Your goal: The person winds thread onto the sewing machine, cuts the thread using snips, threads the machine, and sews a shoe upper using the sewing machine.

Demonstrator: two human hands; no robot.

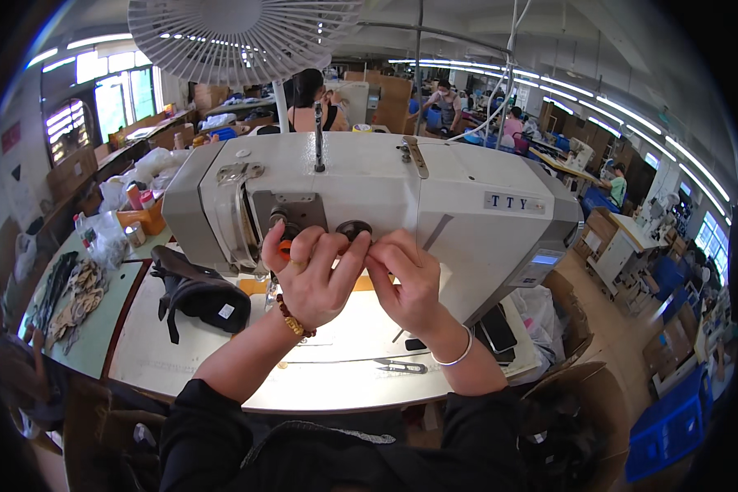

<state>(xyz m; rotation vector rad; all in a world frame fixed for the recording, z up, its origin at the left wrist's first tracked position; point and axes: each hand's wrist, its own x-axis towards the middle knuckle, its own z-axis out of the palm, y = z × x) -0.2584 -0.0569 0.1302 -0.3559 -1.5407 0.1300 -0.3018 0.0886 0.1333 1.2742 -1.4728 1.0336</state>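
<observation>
Both my hands are raised to the front of a white industrial sewing machine [467,193]. My left hand [312,275] is bent at the knuckles, its back toward me, fingertips at the metal plate [303,210] and the dark round dial [353,227]. The left thumb is hidden, and the forefinger tip meets the right fingertips just below the dial. My right hand [410,279] is closed in a pinch there. Whatever lies between the fingertips is too small to make out. An orange round part [284,248] shows behind the left fingers.
On the lit worktable [344,389] lie thread snips [401,366], a black fabric piece [201,295] and a dark phone [495,329]. Left, a side table holds cloth scraps [78,299] and an orange bin [145,218]. A fan [234,33] stands behind the machine; several people work farther back.
</observation>
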